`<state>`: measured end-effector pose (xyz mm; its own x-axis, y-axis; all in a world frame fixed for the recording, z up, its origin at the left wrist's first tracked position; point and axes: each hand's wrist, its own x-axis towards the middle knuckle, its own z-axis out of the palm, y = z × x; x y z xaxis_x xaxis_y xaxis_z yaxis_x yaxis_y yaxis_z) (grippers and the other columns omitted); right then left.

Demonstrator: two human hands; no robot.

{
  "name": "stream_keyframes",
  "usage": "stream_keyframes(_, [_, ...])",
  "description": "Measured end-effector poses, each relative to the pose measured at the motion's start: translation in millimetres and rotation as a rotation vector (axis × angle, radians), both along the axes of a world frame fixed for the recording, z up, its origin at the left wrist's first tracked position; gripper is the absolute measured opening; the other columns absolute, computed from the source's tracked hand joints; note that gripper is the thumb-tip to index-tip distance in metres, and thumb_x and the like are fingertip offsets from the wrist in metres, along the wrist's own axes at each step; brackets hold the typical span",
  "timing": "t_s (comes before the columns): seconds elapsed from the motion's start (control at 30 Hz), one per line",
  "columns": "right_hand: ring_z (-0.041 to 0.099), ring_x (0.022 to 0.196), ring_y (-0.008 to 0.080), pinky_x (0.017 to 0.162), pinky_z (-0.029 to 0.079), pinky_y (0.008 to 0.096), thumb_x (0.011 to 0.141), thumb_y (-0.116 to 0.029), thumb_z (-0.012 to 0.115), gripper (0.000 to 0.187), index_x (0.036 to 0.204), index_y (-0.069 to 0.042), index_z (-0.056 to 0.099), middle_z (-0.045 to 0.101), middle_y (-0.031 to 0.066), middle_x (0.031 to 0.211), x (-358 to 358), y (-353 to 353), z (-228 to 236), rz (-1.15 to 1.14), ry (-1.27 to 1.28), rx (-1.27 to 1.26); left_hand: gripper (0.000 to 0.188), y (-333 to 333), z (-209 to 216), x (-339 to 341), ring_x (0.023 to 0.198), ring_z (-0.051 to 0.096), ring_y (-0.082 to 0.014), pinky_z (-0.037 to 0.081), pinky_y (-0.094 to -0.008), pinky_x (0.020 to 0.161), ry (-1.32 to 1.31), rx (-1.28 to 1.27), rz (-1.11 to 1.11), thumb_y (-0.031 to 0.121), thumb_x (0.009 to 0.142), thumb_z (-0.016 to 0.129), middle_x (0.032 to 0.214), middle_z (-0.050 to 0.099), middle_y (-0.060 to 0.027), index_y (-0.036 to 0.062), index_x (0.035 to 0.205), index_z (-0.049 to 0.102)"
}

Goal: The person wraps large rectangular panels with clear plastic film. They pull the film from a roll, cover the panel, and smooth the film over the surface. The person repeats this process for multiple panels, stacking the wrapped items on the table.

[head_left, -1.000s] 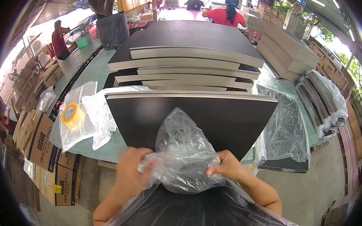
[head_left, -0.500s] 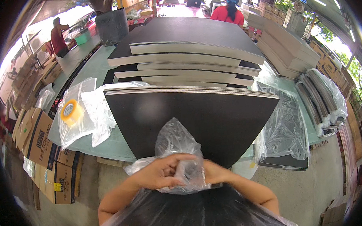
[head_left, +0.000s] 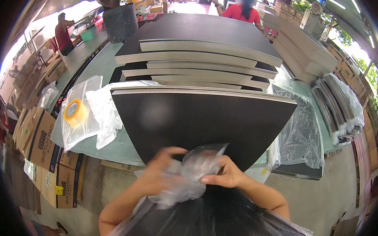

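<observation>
Some bunched clear plastic (head_left: pixel 191 170) sits just toward six o'clock of centre, pinched by the right hand (head_left: pixel 228 172), apparently to keep loose film gathered; the left hand (head_left: pixel 157 175) blurs beside it, its grip unclear. At twelve, black boards (head_left: pixel 206 121) stand on edge, probably propped by the stack (head_left: pixel 203 55) behind. Tape (head_left: pixel 75 112) lies on the worktop (head_left: pixel 116 147) at ten, likely within reach.

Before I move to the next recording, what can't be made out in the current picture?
All in the head view:
- Left hand: motion blur smears its fingers, so its grip can't be judged.
- Bunched clear plastic: folds partly blurred, partly covered by the hands.
- Standing black boards: part of the lower edge is hidden behind hands and plastic.
- Plastic-covered dark bundle: near end cut off by the lower picture edge.
</observation>
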<state>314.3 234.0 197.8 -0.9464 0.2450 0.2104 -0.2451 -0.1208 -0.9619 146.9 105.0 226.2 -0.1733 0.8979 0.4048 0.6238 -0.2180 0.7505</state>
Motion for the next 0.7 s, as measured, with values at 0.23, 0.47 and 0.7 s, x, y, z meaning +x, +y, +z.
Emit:
stream_keyframes(0.23, [0.051,0.071,0.0085,0.062,0.039,0.0231,0.068,-0.014,0.070,0.023,0.081,-0.001,0.056,0.054,0.0029,0.074,41,13,14,-0.083,-0.568,0.516,0.025,13,-16,-14,0.057,0.046,-0.0068,0.039,-0.0241,0.052,-0.440,-0.356,-0.052,0.026,0.077,0.060,0.058,0.053,-0.0015,0.0016,0.073,0.058])
stream_keyframes(0.47, [0.049,0.066,0.0066,0.056,0.038,0.0222,0.078,-0.018,0.059,0.019,0.081,0.000,0.056,0.056,0.0034,0.070,24,9,18,-0.263,-0.261,0.208,0.030,26,-32,21,0.063,0.058,-0.0202,0.043,-0.0324,0.058,-0.235,-0.207,-0.251,0.030,0.073,0.063,0.067,0.058,-0.0101,0.0022,0.081,0.058])
stream_keyframes(0.7, [0.053,0.073,0.0146,0.063,0.042,0.0272,0.078,-0.037,0.056,0.039,0.091,-0.001,0.055,0.055,0.0075,0.077,63,53,22,-0.288,-0.289,-0.075,0.017,11,-14,-28,0.059,0.051,-0.0112,0.041,-0.0287,0.055,-0.159,-0.475,-0.084,0.020,0.075,0.060,0.063,0.057,-0.0080,0.0032,0.079,0.059])
